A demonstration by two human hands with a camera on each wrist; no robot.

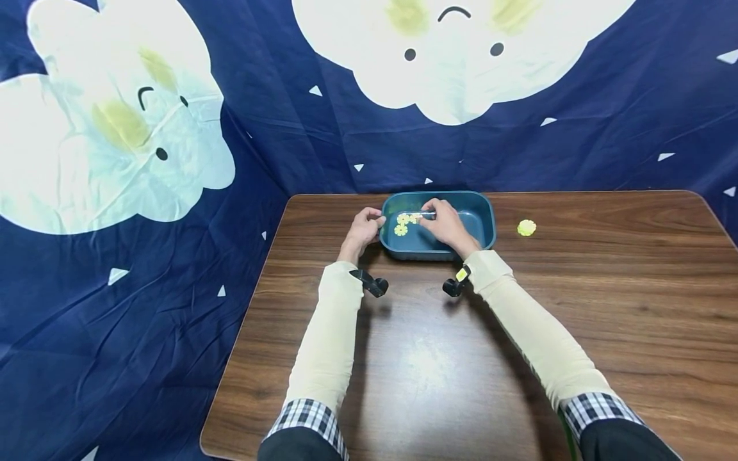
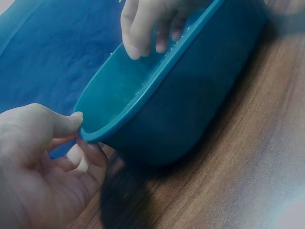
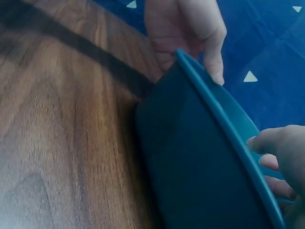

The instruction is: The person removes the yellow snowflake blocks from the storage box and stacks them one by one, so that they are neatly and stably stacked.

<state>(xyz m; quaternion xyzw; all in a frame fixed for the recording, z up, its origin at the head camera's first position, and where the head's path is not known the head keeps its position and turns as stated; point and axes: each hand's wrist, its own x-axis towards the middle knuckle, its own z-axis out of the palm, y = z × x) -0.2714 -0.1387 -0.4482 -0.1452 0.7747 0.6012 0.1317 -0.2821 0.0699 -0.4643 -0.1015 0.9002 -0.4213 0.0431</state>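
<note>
A teal, deep oblong basin (image 1: 478,238) stands near the table's far edge. My left hand (image 1: 364,229) pinches its left end, thumb on top of the rim and fingers below it outside, as the left wrist view shows. My right hand (image 1: 446,225) reaches over the near side into the basin, fingers bent downward. Its thumb and fingertips are right at several small yellow flower-shaped pieces (image 1: 401,229) in the left part of the basin. A pale, shiny strip shows by these fingertips; I cannot tell whether they hold it. Both wrist views hide the flower pieces.
One more yellow flower-shaped piece (image 1: 526,228) lies on the brown wooden table (image 1: 605,288), right of the basin. Dark blue cloth with white clouds (image 1: 461,83) hangs behind the table and along its left side. Small black cameras (image 1: 377,287) are strapped to both wrists.
</note>
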